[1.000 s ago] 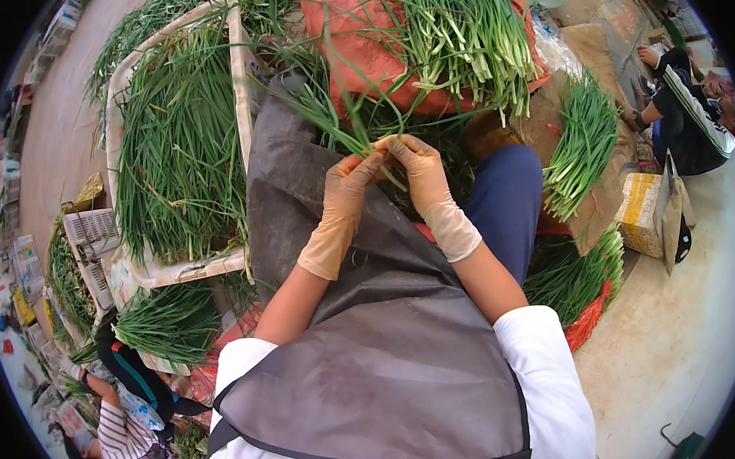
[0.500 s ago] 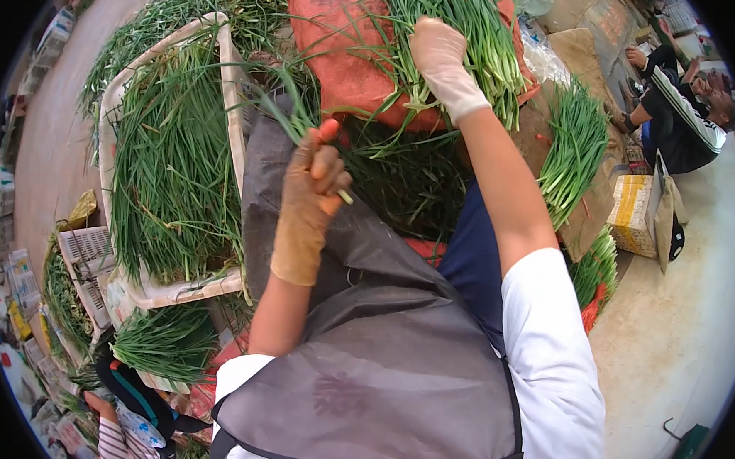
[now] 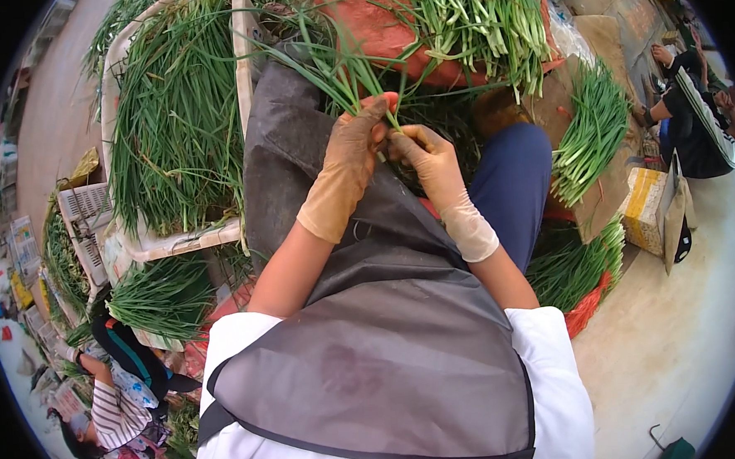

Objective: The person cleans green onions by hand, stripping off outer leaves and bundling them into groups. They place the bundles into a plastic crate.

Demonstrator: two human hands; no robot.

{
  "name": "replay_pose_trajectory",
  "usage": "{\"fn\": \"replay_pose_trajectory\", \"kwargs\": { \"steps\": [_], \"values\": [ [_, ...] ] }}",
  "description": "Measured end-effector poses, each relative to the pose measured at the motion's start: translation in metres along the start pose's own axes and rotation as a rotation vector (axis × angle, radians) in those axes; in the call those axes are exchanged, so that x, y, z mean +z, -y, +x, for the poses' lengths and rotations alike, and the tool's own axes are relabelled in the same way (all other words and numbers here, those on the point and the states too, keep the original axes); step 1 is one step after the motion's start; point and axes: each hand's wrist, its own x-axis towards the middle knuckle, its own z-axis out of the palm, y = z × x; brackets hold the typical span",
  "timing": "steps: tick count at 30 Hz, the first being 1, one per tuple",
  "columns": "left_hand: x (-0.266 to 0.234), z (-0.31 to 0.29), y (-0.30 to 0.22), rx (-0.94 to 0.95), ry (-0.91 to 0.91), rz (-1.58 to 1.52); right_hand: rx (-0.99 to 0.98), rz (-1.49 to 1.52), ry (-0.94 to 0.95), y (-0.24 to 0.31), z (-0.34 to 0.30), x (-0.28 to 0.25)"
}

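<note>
Both my hands meet in front of the grey apron (image 3: 390,345), wearing thin, soil-stained gloves. My left hand (image 3: 348,151) is closed around a small bunch of garlic chives (image 3: 343,77), whose green leaves fan up and to the left. Against its fingertips, my right hand (image 3: 432,160) pinches the stem ends of the same bunch. Just beyond lies a heap of garlic chives (image 3: 485,24), pale stems toward me, on a red sack (image 3: 365,22). To the left, a white plastic crate (image 3: 189,243) is piled with long green chives (image 3: 175,123).
A chive bundle (image 3: 591,130) rests on cardboard at the right, with another in red netting (image 3: 587,301) nearer me. More chives (image 3: 163,298) lie below the crate. A taped carton (image 3: 642,207) and a seated person (image 3: 698,121) are at right; another person (image 3: 115,409) is lower left.
My right hand has come back from the heap on the red sack to the bunch in my left hand. My left hand has moved slightly right. The view has shifted a little.
</note>
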Motion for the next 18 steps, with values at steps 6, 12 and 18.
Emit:
{"fn": "replay_pose_trajectory", "kwargs": {
  "steps": [6,12,18],
  "values": [
    [-0.001,-0.014,0.009,0.106,-0.196,0.219,-0.212,0.064,-0.104,-0.004,0.019,0.005],
    [-0.071,0.005,-0.074,0.652,-0.376,0.101,-0.058,-1.310,0.349,-0.035,0.025,-0.054],
    [-0.035,0.019,-0.055,0.192,0.107,-0.203,-0.794,-1.297,-0.652,0.095,0.122,-0.043]
  ]
}}
